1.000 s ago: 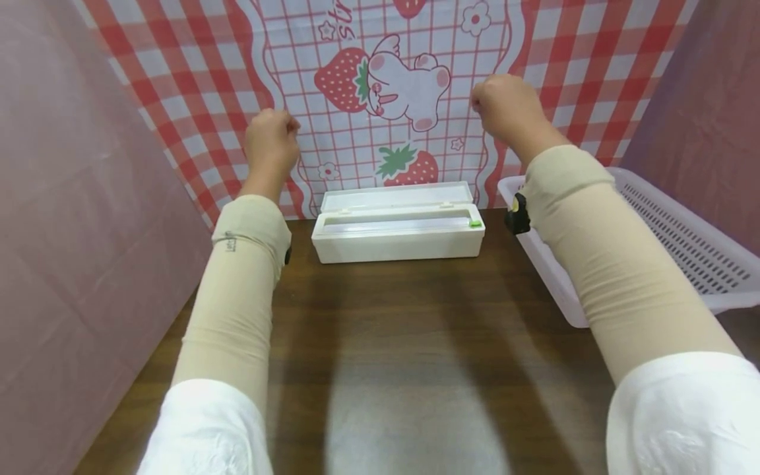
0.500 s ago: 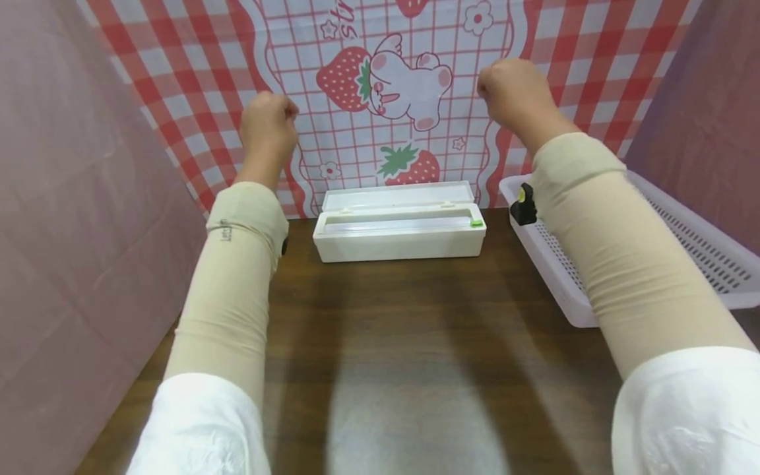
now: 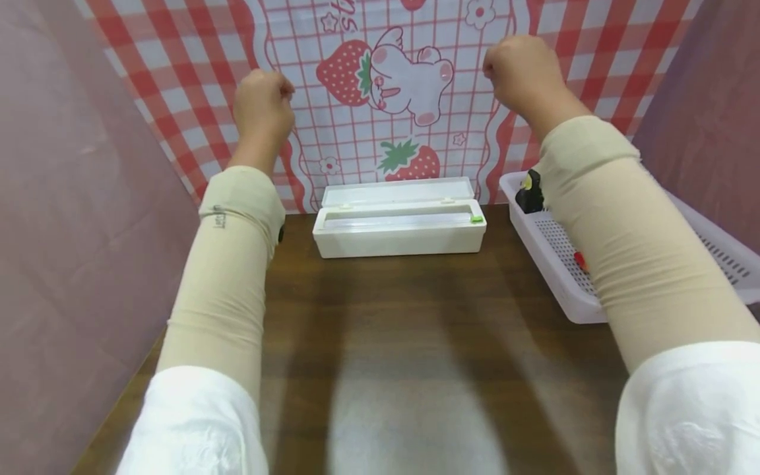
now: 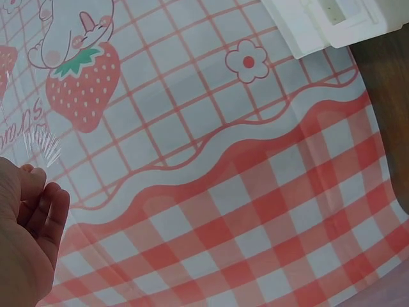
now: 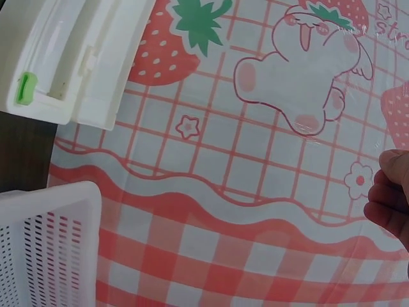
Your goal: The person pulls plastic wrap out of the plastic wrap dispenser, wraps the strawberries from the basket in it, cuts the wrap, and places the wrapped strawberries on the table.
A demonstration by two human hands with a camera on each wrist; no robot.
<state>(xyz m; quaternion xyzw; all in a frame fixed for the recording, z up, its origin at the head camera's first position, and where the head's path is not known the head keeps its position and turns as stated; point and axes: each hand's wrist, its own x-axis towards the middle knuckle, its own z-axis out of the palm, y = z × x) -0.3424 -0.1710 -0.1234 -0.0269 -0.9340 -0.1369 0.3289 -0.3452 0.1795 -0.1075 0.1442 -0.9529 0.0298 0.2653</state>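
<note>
A sheet of clear cling film is almost invisible against the patterned cloth; white creases fan out by the left fingertips in the left wrist view. My left hand pinches the film there with thumb and curled fingers. Raised at the upper right, my right hand is curled the same way, thumb against fingers, with faint film glints near it in the right wrist view. Below and between the hands stands a white cling film dispenser, lid raised, a green slider cutter at its right end.
On the right, under the right forearm, is a white perforated basket; a small red thing shows in it. A strawberry-print cloth hangs behind the brown wooden table. Pink sheets flank both sides.
Both hands have risen and drawn slightly apart, the left toward the left, the right toward the right. The red thing in the basket has come into view. The dispenser stays put.
</note>
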